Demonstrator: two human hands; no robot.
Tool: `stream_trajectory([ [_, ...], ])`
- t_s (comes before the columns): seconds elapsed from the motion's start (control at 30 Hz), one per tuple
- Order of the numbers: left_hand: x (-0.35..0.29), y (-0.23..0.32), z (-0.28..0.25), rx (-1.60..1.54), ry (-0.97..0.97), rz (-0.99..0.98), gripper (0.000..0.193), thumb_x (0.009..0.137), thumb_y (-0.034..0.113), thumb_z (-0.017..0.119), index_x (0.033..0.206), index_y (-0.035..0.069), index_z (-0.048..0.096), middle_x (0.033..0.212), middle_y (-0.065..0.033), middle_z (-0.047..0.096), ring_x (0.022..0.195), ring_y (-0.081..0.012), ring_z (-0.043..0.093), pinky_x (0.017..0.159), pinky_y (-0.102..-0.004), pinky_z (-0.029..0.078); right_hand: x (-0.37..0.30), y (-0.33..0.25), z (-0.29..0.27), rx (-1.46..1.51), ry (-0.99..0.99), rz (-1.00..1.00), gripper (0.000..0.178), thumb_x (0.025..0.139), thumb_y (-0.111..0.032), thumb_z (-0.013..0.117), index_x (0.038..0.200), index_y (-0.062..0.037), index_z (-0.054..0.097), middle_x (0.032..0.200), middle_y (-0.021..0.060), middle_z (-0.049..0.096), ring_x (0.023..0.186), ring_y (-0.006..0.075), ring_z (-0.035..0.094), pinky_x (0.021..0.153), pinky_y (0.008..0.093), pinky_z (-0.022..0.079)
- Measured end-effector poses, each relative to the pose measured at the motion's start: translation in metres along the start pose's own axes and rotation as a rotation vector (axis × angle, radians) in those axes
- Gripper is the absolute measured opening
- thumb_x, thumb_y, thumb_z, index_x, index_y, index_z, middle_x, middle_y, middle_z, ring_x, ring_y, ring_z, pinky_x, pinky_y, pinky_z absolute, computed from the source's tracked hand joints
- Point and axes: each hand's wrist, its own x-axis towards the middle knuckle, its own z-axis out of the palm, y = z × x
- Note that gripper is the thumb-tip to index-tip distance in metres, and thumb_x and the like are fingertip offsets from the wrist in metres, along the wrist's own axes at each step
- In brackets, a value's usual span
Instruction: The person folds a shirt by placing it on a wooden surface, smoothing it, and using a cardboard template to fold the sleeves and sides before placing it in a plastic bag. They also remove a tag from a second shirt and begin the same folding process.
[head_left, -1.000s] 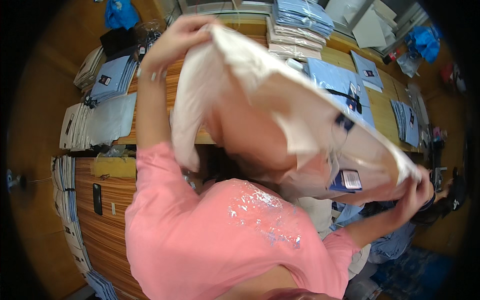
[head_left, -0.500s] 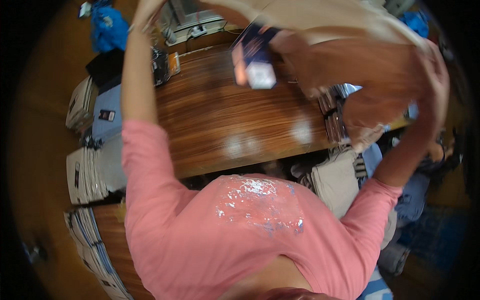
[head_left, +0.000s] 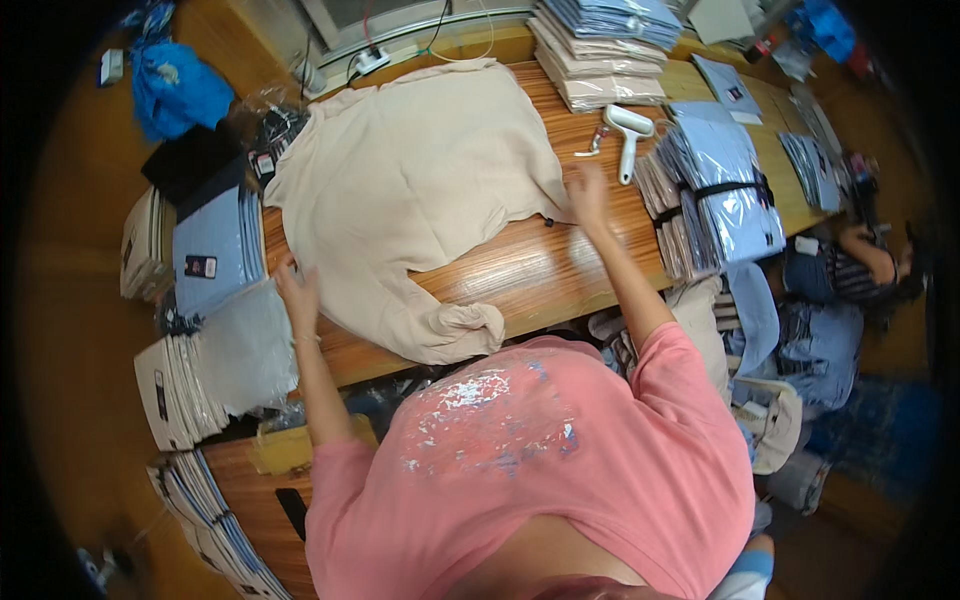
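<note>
A cream sweatshirt (head_left: pixel 420 150) lies spread on the wooden table in front of me, with wrinkles across its body. One sleeve bends toward my chest and ends in a bunched cuff (head_left: pixel 472 325); the other reaches right. Beside the garment's left edge is my left hand (head_left: pixel 298 295), its fingers apart and holding nothing. My right hand (head_left: pixel 588 195), slightly blurred, is by the right sleeve's end with its fingers extended. A small black piece (head_left: pixel 548 222) sits at that sleeve's edge.
A white lint roller (head_left: pixel 628 140) lies right of the sweatshirt. Bagged folded garments (head_left: pixel 600 60) stand at the back, with strapped blue bundles (head_left: pixel 735 190) at right. More folded stacks (head_left: pixel 210 250) line the left. Another person (head_left: pixel 865 260) is at far right.
The sweatshirt was held up in the air with a dark card tag swinging from it; now it lies on the table. Both hands have come down and are off the raised fabric.
</note>
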Motion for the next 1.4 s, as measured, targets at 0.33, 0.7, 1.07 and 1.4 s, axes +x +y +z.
stream_trajectory([
  [0.33,-0.124,0.013,0.03,0.284,0.144,-0.618,0.054,0.082,0.035,0.063,0.116,-0.006,0.047,0.112,-0.0231,0.053,0.1,-0.0354,0.052,0.084,-0.0406,0.041,0.02,0.042,0.02,-0.324,-0.205,-0.2,0.058,0.088,-0.037,0.051,0.13,0.0014,0.041,0.135,0.0266,0.036,0.127,0.0392,0.032,0.102,0.0539,0.025],
  [0.7,-0.187,0.049,-0.015,-0.98,0.006,-1.049,0.043,0.09,0.01,0.05,0.129,-0.001,0.038,0.12,-0.0137,0.052,0.108,-0.0192,0.054,0.088,-0.0302,0.047,-0.114,0.067,-0.069,-0.541,-0.553,-0.144,0.069,0.086,-0.045,0.049,0.143,-0.0122,0.026,0.149,0.0163,0.016,0.139,0.0311,0.01,0.107,0.0579,0.006],
  [1.07,-0.187,0.023,-0.013,0.115,-0.14,-0.517,0.042,0.073,0.005,0.066,0.111,0.003,0.049,0.104,-0.0166,0.057,0.095,-0.0328,0.054,0.085,-0.04,0.043,-0.083,0.066,-0.039,-0.603,-0.552,-0.17,0.061,0.09,-0.04,0.046,0.143,-0.0188,0.026,0.15,0.0122,0.016,0.138,0.0312,0.013,0.107,0.0567,0.009],
  [1.4,-0.007,0.002,0.03,0.053,-0.172,-0.66,0.066,0.076,0.051,0.064,0.115,-0.001,0.056,0.113,-0.0167,0.058,0.101,-0.0296,0.055,0.088,-0.0388,0.043,-0.082,0.06,-0.038,-0.542,-0.577,-0.13,0.061,0.088,-0.036,0.05,0.142,-0.0182,0.028,0.15,0.0127,0.017,0.138,0.0315,0.013,0.106,0.0584,0.008],
])
